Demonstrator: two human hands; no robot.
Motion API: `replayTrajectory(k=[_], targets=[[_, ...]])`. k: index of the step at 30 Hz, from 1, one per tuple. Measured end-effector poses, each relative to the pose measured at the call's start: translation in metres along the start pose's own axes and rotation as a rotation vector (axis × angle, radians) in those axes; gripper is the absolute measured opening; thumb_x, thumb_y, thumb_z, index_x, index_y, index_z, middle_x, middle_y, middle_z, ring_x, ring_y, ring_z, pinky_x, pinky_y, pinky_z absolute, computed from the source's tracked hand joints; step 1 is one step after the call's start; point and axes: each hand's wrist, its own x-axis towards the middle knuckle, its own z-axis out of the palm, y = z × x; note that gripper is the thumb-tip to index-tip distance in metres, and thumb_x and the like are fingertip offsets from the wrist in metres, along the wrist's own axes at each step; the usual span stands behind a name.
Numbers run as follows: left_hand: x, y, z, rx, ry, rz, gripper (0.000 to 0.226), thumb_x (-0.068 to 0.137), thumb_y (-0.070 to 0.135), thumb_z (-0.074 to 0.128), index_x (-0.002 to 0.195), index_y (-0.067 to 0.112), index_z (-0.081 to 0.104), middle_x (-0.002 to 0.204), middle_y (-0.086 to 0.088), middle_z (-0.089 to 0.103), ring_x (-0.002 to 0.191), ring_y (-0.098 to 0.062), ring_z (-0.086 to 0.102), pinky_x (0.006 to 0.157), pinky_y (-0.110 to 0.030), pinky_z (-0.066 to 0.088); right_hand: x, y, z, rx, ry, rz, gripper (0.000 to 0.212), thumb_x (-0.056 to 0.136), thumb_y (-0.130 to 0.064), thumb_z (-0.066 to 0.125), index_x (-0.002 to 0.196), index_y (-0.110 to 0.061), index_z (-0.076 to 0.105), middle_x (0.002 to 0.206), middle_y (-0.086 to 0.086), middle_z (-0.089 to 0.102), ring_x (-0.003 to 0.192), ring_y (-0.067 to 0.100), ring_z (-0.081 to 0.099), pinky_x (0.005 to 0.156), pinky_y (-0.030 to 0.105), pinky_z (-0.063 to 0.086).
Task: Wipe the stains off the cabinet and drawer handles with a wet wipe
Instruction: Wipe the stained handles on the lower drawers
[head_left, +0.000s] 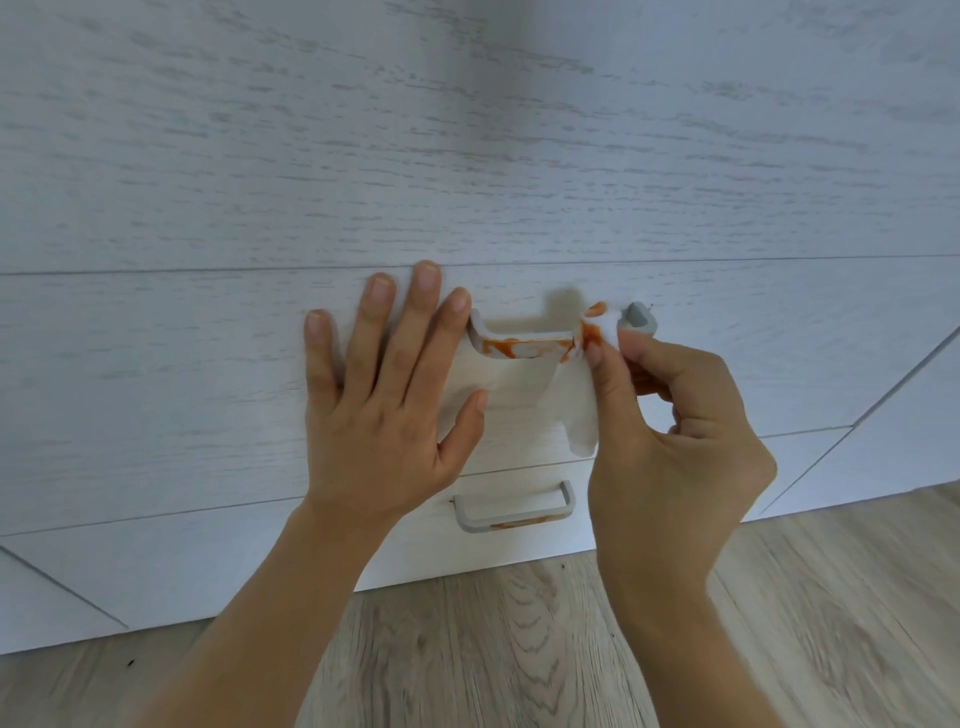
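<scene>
My left hand (382, 395) flat, fingers spread, on drawer front (182, 374). My right hand (670, 415) pinches wet wipe (597, 332) around orange-stained drawer handle (524, 347), at 3 o'clock of left hand.

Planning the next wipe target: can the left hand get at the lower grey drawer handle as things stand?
Probably yes. The left hand rests flat and open on the white wood-grain drawer front, holding nothing. The lower grey drawer handle with its orange stain sits just below it, unobstructed. The right hand is off to the side.

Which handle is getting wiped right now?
The upper handle: the right hand pinches the wet wipe on it. The lower handle is untouched.
</scene>
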Motion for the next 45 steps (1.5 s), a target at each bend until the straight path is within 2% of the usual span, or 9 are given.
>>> replayTrajectory(k=[9,12,17,22,25,31,35,40,45], targets=[[0.001,-0.001,-0.002,-0.013,-0.016,0.010,0.070,0.094,0.043,0.040,0.151,0.010,0.016,0.160,-0.001,-0.004,0.147,-0.018,-0.007,0.117,-0.046,-0.005,-0.001,-0.002,-0.013,0.031,0.018,0.144,0.008,0.081,-0.036,0.067,0.083,-0.040,0.061,0.082,-0.015,0.064,0.077,0.007,0.059,0.070,0.011,0.045],[0.000,-0.001,-0.002,-0.003,-0.010,0.002,0.069,0.093,0.043,0.041,0.149,0.009,0.020,0.155,-0.008,0.018,0.147,-0.018,-0.006,0.117,-0.046,-0.003,-0.002,-0.001,-0.010,0.029,-0.024,0.116,0.012,0.083,-0.031,0.068,0.084,-0.040,0.060,0.085,-0.014,0.064,0.077,0.007,0.059,0.070,0.011,0.044],[0.001,0.000,-0.001,0.009,-0.010,0.000,0.068,0.093,0.044,0.040,0.148,0.009,0.022,0.151,-0.009,0.023,0.147,-0.018,-0.006,0.117,-0.046,-0.003,-0.002,0.003,-0.002,-0.035,-0.004,0.011,0.018,0.083,-0.023,0.069,0.085,-0.038,0.059,0.083,-0.019,0.061,0.077,0.000,0.058,0.073,0.008,0.041],[0.001,0.000,-0.001,0.021,-0.011,-0.005,0.069,0.092,0.044,0.041,0.148,0.009,0.021,0.150,-0.009,0.023,0.146,-0.018,-0.007,0.117,-0.046,-0.003,-0.002,0.004,-0.003,-0.165,0.043,-0.162,0.012,0.083,-0.028,0.067,0.088,-0.034,0.058,0.082,-0.019,0.057,0.081,-0.002,0.055,0.079,0.038,0.048],[0.002,0.000,-0.001,0.015,-0.004,-0.011,0.068,0.092,0.044,0.041,0.148,0.009,0.022,0.150,-0.009,0.023,0.146,-0.018,-0.007,0.117,-0.046,-0.003,-0.001,0.005,-0.002,-0.163,0.037,-0.190,0.010,0.083,-0.026,0.066,0.088,-0.031,0.060,0.081,-0.015,0.059,0.078,0.002,0.055,0.076,0.043,0.049],[0.003,0.000,-0.001,0.010,-0.009,-0.015,0.068,0.092,0.043,0.041,0.148,0.009,0.022,0.150,-0.009,0.023,0.146,-0.017,-0.008,0.117,-0.045,-0.004,-0.004,0.006,0.000,-0.177,0.016,-0.209,0.004,0.083,-0.022,0.069,0.087,-0.020,0.069,0.082,-0.008,0.064,0.079,0.009,0.057,0.072,0.036,0.048],[0.002,0.000,-0.002,-0.003,-0.005,-0.017,0.067,0.093,0.042,0.041,0.148,0.009,0.022,0.150,-0.010,0.023,0.147,-0.018,-0.006,0.117,-0.045,-0.004,-0.003,0.006,-0.003,-0.176,0.011,-0.253,0.006,0.084,-0.022,0.067,0.090,-0.024,0.066,0.083,-0.010,0.063,0.081,0.008,0.056,0.068,0.034,0.048],[0.002,-0.002,-0.003,-0.007,-0.021,-0.004,0.068,0.094,0.042,0.042,0.149,0.010,0.021,0.151,-0.009,0.023,0.147,-0.018,-0.005,0.117,-0.046,-0.003,0.000,0.004,-0.005,-0.202,0.013,-0.304,0.012,0.086,-0.021,0.067,0.093,-0.029,0.061,0.084,-0.012,0.059,0.081,0.008,0.055,0.064,0.018,0.043],[0.001,-0.001,-0.003,-0.006,-0.012,0.001,0.066,0.094,0.043,0.040,0.149,0.010,0.021,0.151,-0.008,0.024,0.147,-0.018,-0.004,0.117,-0.045,-0.003,-0.001,0.009,-0.002,-0.207,0.011,-0.267,0.007,0.085,-0.016,0.068,0.089,-0.012,0.071,0.083,-0.003,0.063,0.078,0.015,0.059,0.067,0.005,0.039]])
